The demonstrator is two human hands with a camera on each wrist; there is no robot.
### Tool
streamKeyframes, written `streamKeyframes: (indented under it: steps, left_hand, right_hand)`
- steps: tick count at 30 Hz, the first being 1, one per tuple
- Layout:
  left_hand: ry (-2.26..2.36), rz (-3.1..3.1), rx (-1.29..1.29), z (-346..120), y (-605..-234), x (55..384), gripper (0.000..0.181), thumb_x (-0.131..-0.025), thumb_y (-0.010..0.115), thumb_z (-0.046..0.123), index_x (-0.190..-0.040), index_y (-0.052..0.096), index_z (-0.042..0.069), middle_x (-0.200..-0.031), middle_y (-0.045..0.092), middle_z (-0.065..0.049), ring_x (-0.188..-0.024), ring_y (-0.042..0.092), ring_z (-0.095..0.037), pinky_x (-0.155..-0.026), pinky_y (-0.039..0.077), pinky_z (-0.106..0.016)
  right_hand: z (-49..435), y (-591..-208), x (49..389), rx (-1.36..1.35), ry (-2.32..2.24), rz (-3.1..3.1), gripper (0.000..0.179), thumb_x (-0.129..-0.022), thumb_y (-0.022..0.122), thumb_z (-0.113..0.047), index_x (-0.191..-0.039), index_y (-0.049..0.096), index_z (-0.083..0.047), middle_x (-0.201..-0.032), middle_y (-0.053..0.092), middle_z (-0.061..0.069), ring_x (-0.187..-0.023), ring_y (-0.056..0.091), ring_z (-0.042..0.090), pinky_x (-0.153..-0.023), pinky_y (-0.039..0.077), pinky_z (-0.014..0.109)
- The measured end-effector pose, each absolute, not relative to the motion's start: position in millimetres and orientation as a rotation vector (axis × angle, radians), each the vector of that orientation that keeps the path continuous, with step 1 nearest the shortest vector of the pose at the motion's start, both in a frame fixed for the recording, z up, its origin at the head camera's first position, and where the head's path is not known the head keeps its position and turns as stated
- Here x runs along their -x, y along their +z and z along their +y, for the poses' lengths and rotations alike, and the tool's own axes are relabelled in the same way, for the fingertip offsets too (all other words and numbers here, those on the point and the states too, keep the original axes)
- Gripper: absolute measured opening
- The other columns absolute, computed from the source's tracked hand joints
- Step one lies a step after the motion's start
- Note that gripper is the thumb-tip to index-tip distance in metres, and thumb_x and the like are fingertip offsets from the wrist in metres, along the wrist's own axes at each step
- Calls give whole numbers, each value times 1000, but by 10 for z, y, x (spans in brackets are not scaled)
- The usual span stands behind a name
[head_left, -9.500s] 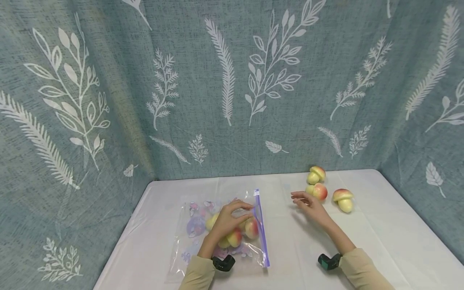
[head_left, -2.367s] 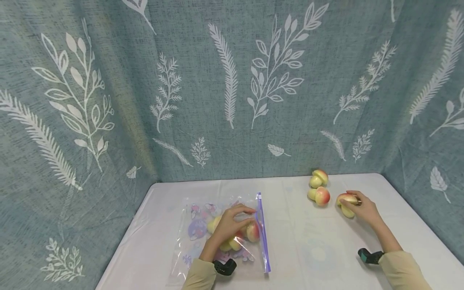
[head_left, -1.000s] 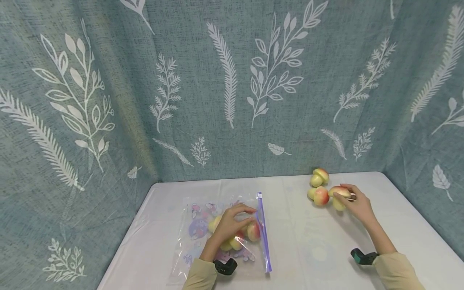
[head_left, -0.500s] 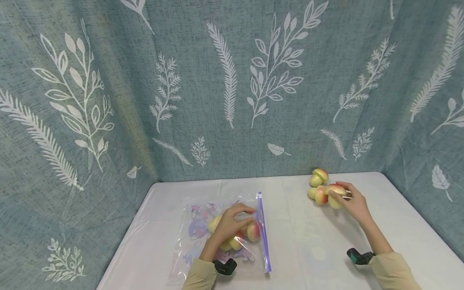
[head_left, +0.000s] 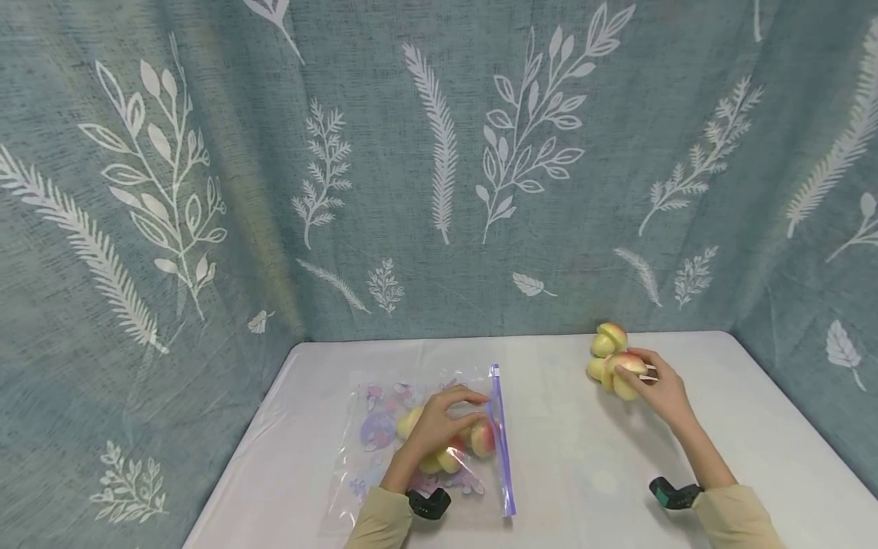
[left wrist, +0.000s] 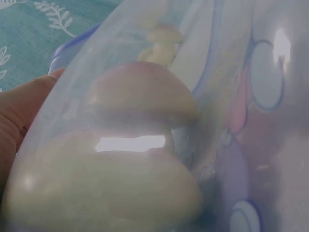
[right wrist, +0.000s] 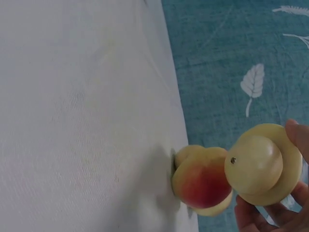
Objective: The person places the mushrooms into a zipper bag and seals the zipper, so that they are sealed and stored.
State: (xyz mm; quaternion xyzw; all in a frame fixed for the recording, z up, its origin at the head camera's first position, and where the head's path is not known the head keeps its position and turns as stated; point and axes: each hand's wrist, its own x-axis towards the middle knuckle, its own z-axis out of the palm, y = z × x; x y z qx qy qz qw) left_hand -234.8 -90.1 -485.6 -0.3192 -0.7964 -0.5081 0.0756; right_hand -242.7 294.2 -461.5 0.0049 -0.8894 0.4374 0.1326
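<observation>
My right hand (head_left: pixel 664 390) grips a toy mushroom (right wrist: pixel 256 164) with a yellow stem and red-yellow cap, thumb on one side and fingers on the other. Right against it is a second toy mushroom (right wrist: pixel 203 176), its red cap showing in the right wrist view. Behind these, a third toy mushroom (head_left: pixel 609 340) lies on the table. My left hand (head_left: pixel 439 423) holds the mouth edge of a clear zip bag (head_left: pixel 504 465) with a purple strip, fingers and thumb curved apart. Several toy mushrooms (left wrist: pixel 140 92) lie inside the bag, partly hidden by the hand.
A white-covered table (head_left: pixel 562 442) lies beneath everything. Teal curtain (head_left: pixel 439 290) with white leaf prints stands along its back and sides. Small dark devices sit on both wrists.
My right hand took hold of the rightmost toy mushroom and has moved it left, up against the other mushroom. The left hand has stayed at the bag's mouth.
</observation>
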Motion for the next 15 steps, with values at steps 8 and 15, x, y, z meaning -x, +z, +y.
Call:
streamKeyframes:
  steps: [8, 15]
  left_hand:
    - [-1489, -2436, 923, -885, -4806, 2321, 23, -82, 70, 25, -104, 70, 17, -98, 67, 9, -97, 60, -10, -92, 47, -31]
    - [-1466, -2442, 923, -895, -4856, 2359, 24, -82, 70, 28, -104, 70, 20, -99, 67, 11, -97, 59, -7, -92, 47, -29]
  right_hand:
    - [2999, -4920, 2622, -6, 1268, -2542, 58, -86, 62, -45, -130, 48, -10, -120, 54, 17, -101, 57, 32, -68, 45, 10]
    - [2801, -4673, 2462, -17, 1319, -2547, 56, -87, 63, -40, -128, 48, -5, -118, 52, 20, -98, 57, 29, -72, 48, 21]
